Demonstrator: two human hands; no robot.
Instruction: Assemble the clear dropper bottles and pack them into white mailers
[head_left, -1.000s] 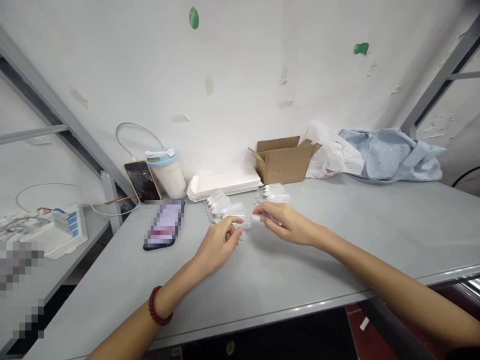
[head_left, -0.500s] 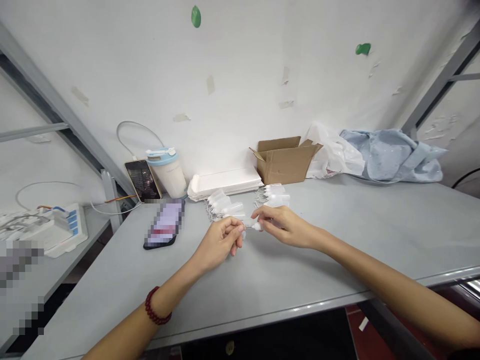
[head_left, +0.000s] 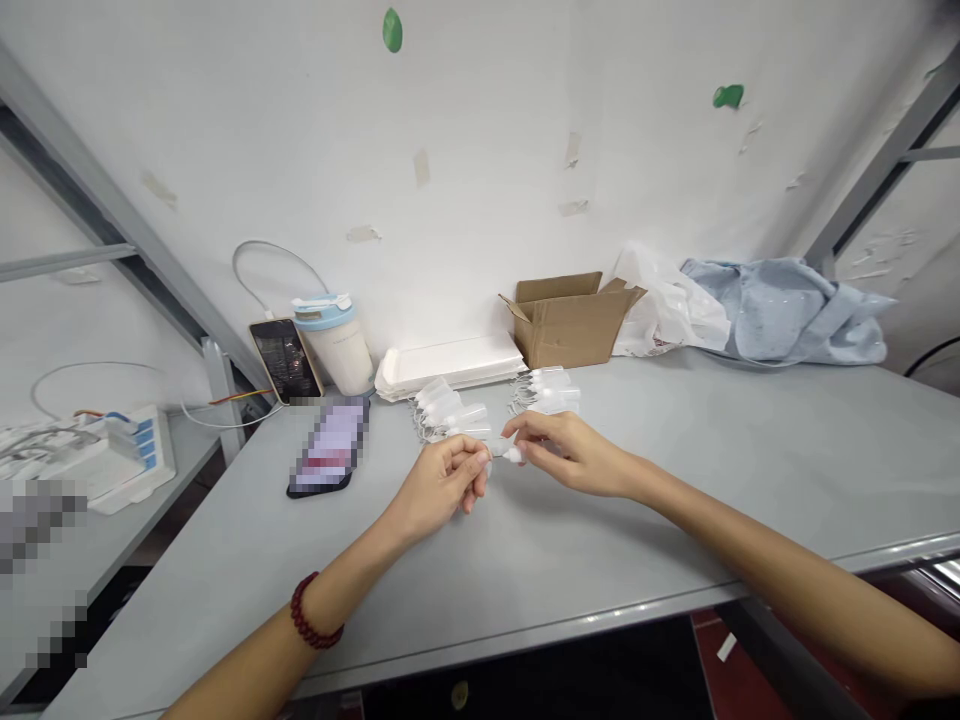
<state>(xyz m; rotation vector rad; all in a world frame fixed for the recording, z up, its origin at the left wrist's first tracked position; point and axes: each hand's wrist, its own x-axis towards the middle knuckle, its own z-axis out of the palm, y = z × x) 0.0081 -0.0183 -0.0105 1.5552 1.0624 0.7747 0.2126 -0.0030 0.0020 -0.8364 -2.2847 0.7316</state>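
Near the middle of the grey table (head_left: pixel 600 540), my left hand (head_left: pixel 450 478) is closed in a pinch on something small and pale that I cannot make out. Facing it, my right hand (head_left: pixel 566 452) has its thumb and fingers closed on a small bottle with a white tip (head_left: pixel 513 455); the tip points left at my left fingertips. Most of that bottle is hidden by the fingers. Just behind my hands lie two groups of small clear bottles with white tips and thin strings, one on the left (head_left: pixel 442 405) and one on the right (head_left: pixel 551 385).
Flat white boxes (head_left: pixel 454 362) and an open cardboard box (head_left: pixel 574 325) stand along the wall. A white bag (head_left: pixel 667 305) and a light blue cloth bag (head_left: pixel 787 310) are at the right. At the left are a tumbler (head_left: pixel 337 345), a propped phone (head_left: pixel 285 360) and a flat phone (head_left: pixel 330 450).
My left fingertips have moved very slightly right, nearer the white tip. My right hand is almost unmoved and keeps its grip.
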